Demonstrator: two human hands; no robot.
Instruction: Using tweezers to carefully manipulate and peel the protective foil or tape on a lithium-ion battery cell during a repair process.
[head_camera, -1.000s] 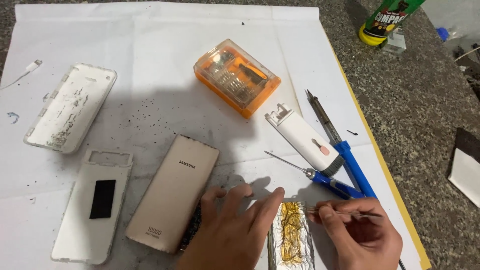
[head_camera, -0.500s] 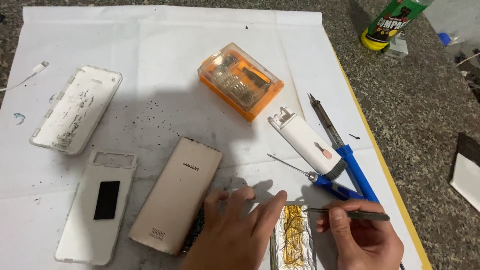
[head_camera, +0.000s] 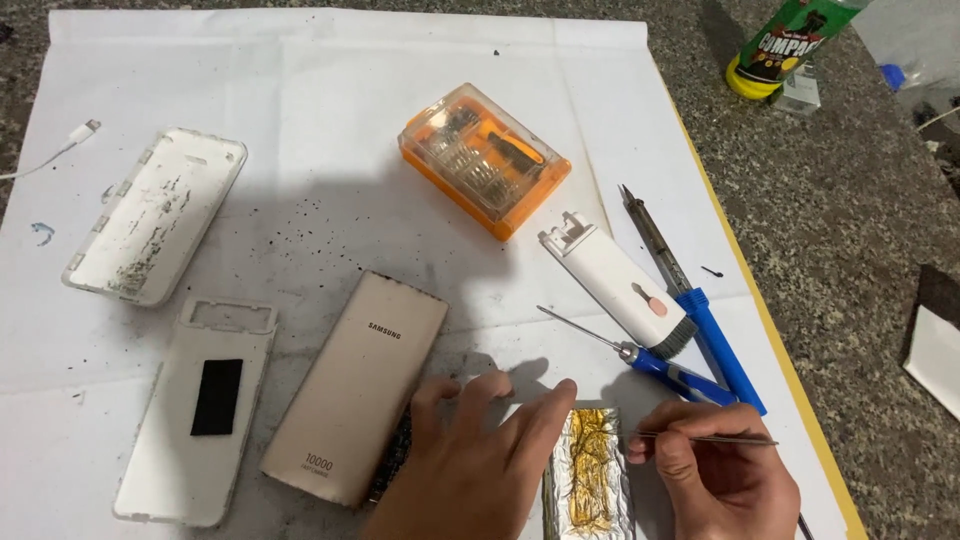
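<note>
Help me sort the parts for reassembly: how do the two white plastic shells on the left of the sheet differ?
The upper shell is a closed tray, its inside flecked with dark residue; the lower shell is cleaner and carries a black rectangular pad. The lower shell has an open cut-out at its top end; the upper shell shows none. The upper shell lies tilted to the right; the lower shell lies closer to upright. Both are white, rounded rectangles lying apart on the paper.

Light: pretty bright from up top on my feed, white paper sheet (head_camera: 300, 80) almost glows.
Shadows: big soft one spreads over the sheet's middle, darkest around my left hand (head_camera: 470, 470).
Glare: foil-wrapped piece (head_camera: 590, 480) glints a bit.
Focus: sharp mostly, the green can (head_camera: 785, 45) looks slightly soft.
</note>
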